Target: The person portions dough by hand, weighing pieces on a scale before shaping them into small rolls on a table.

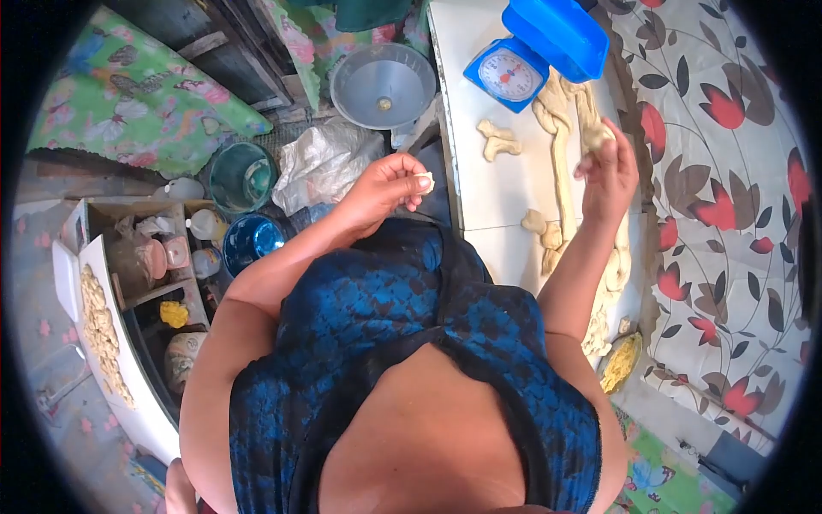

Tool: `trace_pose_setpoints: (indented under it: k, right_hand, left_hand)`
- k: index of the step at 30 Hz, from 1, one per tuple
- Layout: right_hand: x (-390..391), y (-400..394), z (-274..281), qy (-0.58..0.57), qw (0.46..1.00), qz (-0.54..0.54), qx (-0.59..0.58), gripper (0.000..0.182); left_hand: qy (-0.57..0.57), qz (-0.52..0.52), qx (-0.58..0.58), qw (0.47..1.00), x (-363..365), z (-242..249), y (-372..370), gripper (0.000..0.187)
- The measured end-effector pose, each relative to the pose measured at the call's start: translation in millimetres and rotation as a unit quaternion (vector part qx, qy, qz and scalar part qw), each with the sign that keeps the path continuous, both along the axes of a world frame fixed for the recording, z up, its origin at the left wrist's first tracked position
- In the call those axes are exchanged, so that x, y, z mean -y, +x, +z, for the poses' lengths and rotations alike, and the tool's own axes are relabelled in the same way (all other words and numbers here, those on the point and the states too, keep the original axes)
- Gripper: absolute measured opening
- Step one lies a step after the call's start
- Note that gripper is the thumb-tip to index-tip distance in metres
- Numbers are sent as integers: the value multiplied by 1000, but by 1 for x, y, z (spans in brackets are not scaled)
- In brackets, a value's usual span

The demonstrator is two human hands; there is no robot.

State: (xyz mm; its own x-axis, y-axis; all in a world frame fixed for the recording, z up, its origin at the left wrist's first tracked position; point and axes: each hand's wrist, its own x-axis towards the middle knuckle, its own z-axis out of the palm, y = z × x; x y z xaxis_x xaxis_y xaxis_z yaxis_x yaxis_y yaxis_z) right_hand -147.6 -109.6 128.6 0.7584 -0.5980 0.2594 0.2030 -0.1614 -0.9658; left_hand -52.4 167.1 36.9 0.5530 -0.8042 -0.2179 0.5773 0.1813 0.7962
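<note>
My left hand (384,194) is raised left of the white tabletop, its thumb and fingers pinching a small pale piece of dough (427,181). Over the table's right side is my right hand (611,176), with a blurred lump of dough (597,137) at its fingertips. Just beyond it, long twisted dough strands (561,154) lie along the tabletop (501,193). Smaller dough pieces (498,140) rest on the left part of the table, and more dough lumps (541,230) lie nearer my body.
A blue kitchen scale (505,74) with a blue pan (561,34) stands at the table's far end. A grey basin (383,86), a green bucket (242,177) and a blue bucket (253,242) are to the left. A flowered curtain (728,214) borders the right side.
</note>
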Motion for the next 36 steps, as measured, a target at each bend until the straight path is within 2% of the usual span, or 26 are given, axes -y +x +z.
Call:
trace_pose_setpoints:
  k: [1,2,4,6,7,8,10,11,13,14,16,18,20,21,22,24,26,28,31,34,36]
  right_hand:
    - [5,-11,-6,-6,998,-46,-40,35]
    - [12,-21,-15,-6,998,-45,-43,35]
    - [24,-37,-38,-40,971,-137,-191,34]
    - [23,-44,-53,-148,913,-97,-367,30]
    - [27,-48,-74,-338,892,-38,-299,23]
    - [22,-44,-74,-339,891,-37,-300,23]
    - [1,-31,-76,-513,813,-69,-266,34]
    - [-9,-21,-75,-514,813,-66,-267,34]
    - [-23,3,-74,-484,830,-47,-274,56]
    - [-25,13,-78,-486,829,-44,-273,56]
    - [-26,30,-90,-422,846,-10,-325,73]
    - [-13,35,-92,-442,837,-6,-322,72]
    - [-14,33,-66,-295,846,108,-430,59]
    - [-17,30,-48,-272,858,147,-410,44]
    - [-15,27,-33,-277,857,149,-409,44]
    - [-2,24,-3,-162,905,259,-295,30]
    - [-5,27,41,-83,962,206,-156,22]
    - [10,39,67,-134,975,169,-46,24]
    - [23,74,96,-99,981,168,-19,26]
    - [49,121,95,-84,984,156,2,20]
    - [66,147,91,-168,974,127,-79,25]
  left_hand:
    - [-3,0,-1,1000,0,-1,-1,10]
    - [-3,0,-4,1000,-1,-1,-2,10]
    - [-2,10,-13,1000,-2,-1,-3,10]
    - [6,16,-21,1000,-4,-1,-3,10]
    - [13,22,-26,999,-5,-2,-4,10]
    - [13,23,-28,999,-5,-3,-4,10]
    - [10,23,-33,999,-7,-4,-6,11]
    - [10,24,-35,999,-7,-5,-7,11]
    - [1,26,-41,999,-9,-6,-8,12]
    - [-1,29,-41,999,-10,-6,-9,12]
    - [7,65,-49,997,-16,-5,-10,13]
    - [0,86,-47,995,-24,-6,-9,14]
    - [-6,106,-48,993,-32,-7,-9,15]
    - [-4,123,-47,991,-34,-9,-9,16]
    - [-2,139,-47,989,-35,-10,-9,18]
    - [-6,146,-52,988,-34,-13,-9,19]
    - [-6,143,-56,988,-32,-11,-13,20]
    - [33,110,-39,993,-27,-7,-15,21]
    - [30,91,-33,995,-17,-13,-17,20]
    - [33,71,-31,996,-11,-9,-20,20]
    - [30,39,-27,998,-7,-8,-21,19]
